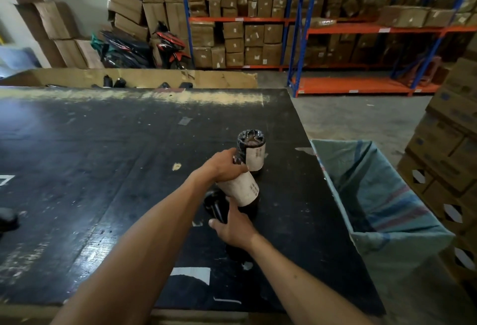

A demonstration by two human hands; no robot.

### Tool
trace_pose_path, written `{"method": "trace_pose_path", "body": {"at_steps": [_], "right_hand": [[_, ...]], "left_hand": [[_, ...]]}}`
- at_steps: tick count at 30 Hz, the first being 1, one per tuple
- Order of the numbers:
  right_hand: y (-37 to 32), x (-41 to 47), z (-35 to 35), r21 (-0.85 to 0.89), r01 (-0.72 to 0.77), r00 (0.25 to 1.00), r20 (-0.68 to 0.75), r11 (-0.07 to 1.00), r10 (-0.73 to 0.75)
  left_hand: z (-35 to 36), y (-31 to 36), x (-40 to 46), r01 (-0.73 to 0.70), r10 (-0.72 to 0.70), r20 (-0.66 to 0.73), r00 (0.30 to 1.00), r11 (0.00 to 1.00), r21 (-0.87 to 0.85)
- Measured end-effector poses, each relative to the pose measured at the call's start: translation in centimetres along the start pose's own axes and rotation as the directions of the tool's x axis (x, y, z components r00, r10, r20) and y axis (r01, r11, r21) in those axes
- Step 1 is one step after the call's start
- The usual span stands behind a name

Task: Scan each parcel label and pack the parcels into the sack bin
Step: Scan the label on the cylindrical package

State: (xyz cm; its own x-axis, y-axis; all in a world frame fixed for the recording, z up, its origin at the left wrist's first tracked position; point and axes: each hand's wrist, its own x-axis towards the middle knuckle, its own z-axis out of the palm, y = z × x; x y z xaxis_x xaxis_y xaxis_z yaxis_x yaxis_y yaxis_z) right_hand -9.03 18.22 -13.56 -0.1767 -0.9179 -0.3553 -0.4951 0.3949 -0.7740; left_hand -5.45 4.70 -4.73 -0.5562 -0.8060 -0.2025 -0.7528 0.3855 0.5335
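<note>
My left hand (224, 167) grips the label-wrapped cylinder parcel (241, 190); my right hand (233, 226) wraps its base. I'd turn the label (242, 187) upward, then swing toward the sack bin (387, 195) off the bench's right edge.

The black table (103, 157) lies bare to the left and far side of the hands. An upright parcel (251, 150) stands just beyond them. The sack bin (387, 195) gapes open just beside the table's right edge, with stacked cartons (446, 149) behind it.
</note>
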Motion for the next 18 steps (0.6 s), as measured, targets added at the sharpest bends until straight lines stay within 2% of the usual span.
{"method": "trace_pose_path", "body": {"at_steps": [3, 5, 7, 9, 11, 13, 15, 18], "right_hand": [[0.1, -0.1, -0.1, 0.093, 0.001, 0.999, -0.046, 0.996, 0.003], [0.4, -0.1, -0.6, 0.133, -0.008, 0.997, -0.079, 0.991, 0.019], [0.7, -0.4, -1.4, 0.298, -0.040, 0.997, -0.048, 0.954, 0.056], [1.1, -0.9, -2.4, 0.468, -0.052, 0.999, 0.010, 0.882, 0.053], [1.5, -1.3, -3.5, 0.606, -0.029, 0.999, 0.007, 0.795, 0.031], [1.7, -1.8, -4.9, 0.772, -0.016, 1.000, 0.020, 0.635, 0.000], [2.1, -2.4, -6.3, 0.859, -0.021, 0.993, 0.076, 0.512, -0.086], [1.8, -3.1, -7.9, 0.871, 0.034, 0.969, 0.091, 0.491, -0.229]], "left_hand": [[0.6, -1.3, -0.3, 0.009, -0.035, -0.170, 0.985, 0.989, -0.149], [0.3, -1.9, -0.5, -0.009, -0.059, -0.226, 0.972, 0.957, -0.289], [-0.6, -2.5, -0.9, -0.029, -0.094, -0.272, 0.958, 0.909, -0.415], [-1.7, -3.5, -1.3, -0.070, -0.120, -0.330, 0.936, 0.857, -0.511], [-2.8, -4.8, -1.7, -0.108, -0.134, -0.375, 0.917, 0.824, -0.557], [-3.6, -6.0, -2.0, -0.127, -0.146, -0.417, 0.897, 0.819, -0.560], [-4.0, -7.2, -2.4, -0.128, -0.189, -0.428, 0.884, 0.782, -0.610], [-4.1, -8.8, -3.3, -0.082, -0.269, -0.332, 0.904, 0.654, -0.752]]}}
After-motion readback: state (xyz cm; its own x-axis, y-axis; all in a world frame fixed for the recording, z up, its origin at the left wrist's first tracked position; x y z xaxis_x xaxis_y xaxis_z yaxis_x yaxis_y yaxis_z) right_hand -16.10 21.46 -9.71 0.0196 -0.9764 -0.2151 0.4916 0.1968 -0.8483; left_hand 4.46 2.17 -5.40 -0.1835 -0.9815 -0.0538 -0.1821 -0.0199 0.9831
